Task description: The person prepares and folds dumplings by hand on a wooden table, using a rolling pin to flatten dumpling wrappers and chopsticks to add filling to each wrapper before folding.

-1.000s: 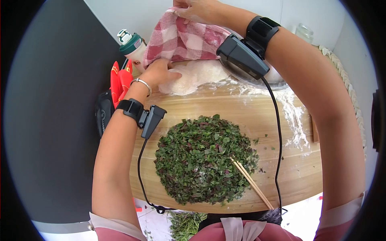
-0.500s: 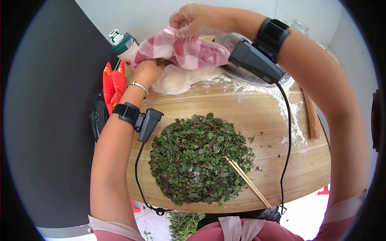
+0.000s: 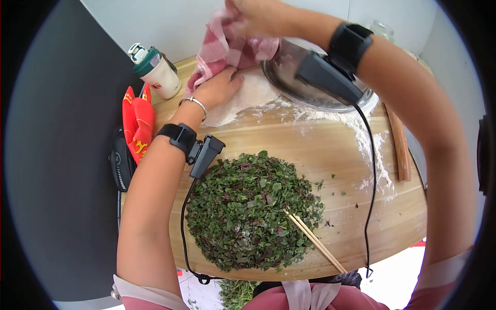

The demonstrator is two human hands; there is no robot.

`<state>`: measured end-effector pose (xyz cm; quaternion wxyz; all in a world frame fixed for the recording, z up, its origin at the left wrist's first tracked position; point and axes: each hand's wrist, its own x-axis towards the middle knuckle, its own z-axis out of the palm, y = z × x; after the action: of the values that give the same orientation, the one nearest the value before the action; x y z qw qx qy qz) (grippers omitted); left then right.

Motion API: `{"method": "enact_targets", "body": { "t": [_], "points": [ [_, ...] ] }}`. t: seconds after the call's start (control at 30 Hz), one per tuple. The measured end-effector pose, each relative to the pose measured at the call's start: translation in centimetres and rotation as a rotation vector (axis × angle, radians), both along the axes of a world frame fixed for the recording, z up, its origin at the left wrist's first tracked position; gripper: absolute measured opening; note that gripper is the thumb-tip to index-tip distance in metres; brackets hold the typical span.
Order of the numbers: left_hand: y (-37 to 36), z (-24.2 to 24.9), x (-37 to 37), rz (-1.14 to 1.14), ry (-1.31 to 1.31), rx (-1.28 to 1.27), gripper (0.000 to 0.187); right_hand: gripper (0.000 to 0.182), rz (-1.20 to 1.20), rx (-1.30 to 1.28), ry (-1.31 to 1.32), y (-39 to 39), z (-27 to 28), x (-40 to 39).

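Observation:
A pink and white checked cloth [image 3: 214,49] hangs bunched from my right hand [image 3: 256,18], whose fingers are closed on it near the top of the view. My left hand [image 3: 219,89] lies with its fingers apart on the pale floured dough [image 3: 253,93], against the lower edge of the cloth. Part of the dough is under the cloth and hand. Right of the dough, a metal bowl [image 3: 284,70] is partly covered by my right forearm. White flour [image 3: 356,124] is scattered on the wooden table [image 3: 243,135].
Chopped green and purple leaves [image 3: 253,212] form a large pile, with chopsticks [image 3: 318,243] at its right edge. A rolling pin [image 3: 399,147] lies at the right. At the left are a green-lidded bottle [image 3: 157,75] and a red cloth item [image 3: 138,119]. A glass jar [image 3: 382,30] stands behind.
My right hand has moved up and slightly left, lifting the cloth off more of the dough. My left hand has shifted right and now lies on the dough, no longer under the cloth.

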<state>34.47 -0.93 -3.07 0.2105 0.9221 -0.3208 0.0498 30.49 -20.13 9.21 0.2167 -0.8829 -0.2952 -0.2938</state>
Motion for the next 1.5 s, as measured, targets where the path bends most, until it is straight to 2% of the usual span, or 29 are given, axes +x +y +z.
{"method": "enact_targets", "body": {
  "t": [0.03,0.1,0.13,0.2,0.23,0.3,0.37,0.43,0.6,0.67,0.7,0.77,0.9,1.07,1.1,1.17,1.23,1.33,1.4,1.43,1.5],
  "points": [
    [-0.3,0.1,0.5,-0.006,0.005,-0.001,0.05,0.029,-0.058,-0.253,0.093,-0.6,-1.0,-0.5],
    [-0.7,1.1,1.6,0.039,0.203,0.194,0.05,0.03,-0.032,-0.541,0.001,-1.9,-4.0,-2.3],
    [-1.0,1.8,1.2,0.04,0.206,0.19,0.05,0.03,-0.029,-0.545,0.003,-2.4,-4.9,-3.3],
    [-1.4,2.6,0.7,0.001,0.091,0.239,0.042,0.021,-0.023,-0.774,-0.001,-3.3,-6.7,-4.6],
    [-1.5,2.6,1.5,-0.037,-0.016,0.308,0.04,0.021,-0.021,-0.772,0.001,-3.4,-7.5,-4.6],
    [-1.9,2.7,1.5,0.008,-0.073,0.371,0.04,0.015,0.095,-0.707,-0.139,-3.5,-8.7,-4.5],
    [-2.8,4.0,-0.2,0.052,-0.124,0.443,0.039,0.014,0.063,-0.722,-0.072,-3.2,-8.0,-5.3],
    [-4.4,7.7,-4.3,0.236,0.428,-0.049,0.039,0.014,0.032,-0.749,-0.004,-2.9,-8.1,-5.8],
    [-5.7,10.1,-5.2,0.231,0.6,-0.068,0.035,0.015,-0.07,-0.873,-0.132,-2.4,-10.2,-6.3],
    [-5.9,8.7,-2.9,0.086,0.723,-0.055,0.034,0.015,-0.109,-0.845,-0.149,-2.3,-9.9,-6.2],
    [-5.4,7.4,-1.3,0.241,0.795,-0.287,0.036,0.015,-0.1,-0.754,-0.123,-2.6,-9.2,-5.8],
    [-4.2,5.3,-0.7,0.209,0.716,-0.244,0.036,0.012,-0.074,-0.641,-0.078,-3.2,-7.0,-5.3],
    [-2.5,3.3,-0.1,0.075,0.341,-0.062,0.036,0.011,-0.03,-0.721,-0.035,-3.7,-6.6,-5.8],
    [0.1,1.1,0.4,-0.068,-0.112,0.162,0.038,0.011,-0.009,-0.679,-0.068,-4.9,-6.5,-5.7],
    [-0.2,1.6,1.3,-0.073,-0.042,0.381,0.039,0.011,-0.008,-0.679,-0.066,-5.1,-6.3,-5.8],
    [-0.6,1.6,1.9,-0.054,0.001,0.384,0.04,0.012,-0.016,-0.676,-0.07,-5.1,-6.2,-6.1],
    [-0.8,1.5,2.6,-0.029,0.038,0.384,0.041,0.012,-0.07,-0.834,-0.082,-4.8,-6.7,-6.6],
    [-0.8,0.0,3.6,0.052,-0.008,0.372,0.044,0.011,-0.105,-0.928,-0.083,-4.3,-8.1,-6.8],
    [-0.6,-0.5,4.6,0.021,-0.051,0.253,0.045,0.011,-0.1,-0.96,-0.11,-4.4,-9.2,-7.1],
    [-1.1,0.8,3.0,0.02,-0.049,0.256,0.045,0.011,-0.066,-0.949,-0.137,-4.4,-9.5,-7.1],
    [-2.0,3.0,-0.1,0.264,0.387,-0.103,0.046,0.012,-0.026,-0.933,-0.159,-4.3,-9.7,-7.1]
  ]
}}
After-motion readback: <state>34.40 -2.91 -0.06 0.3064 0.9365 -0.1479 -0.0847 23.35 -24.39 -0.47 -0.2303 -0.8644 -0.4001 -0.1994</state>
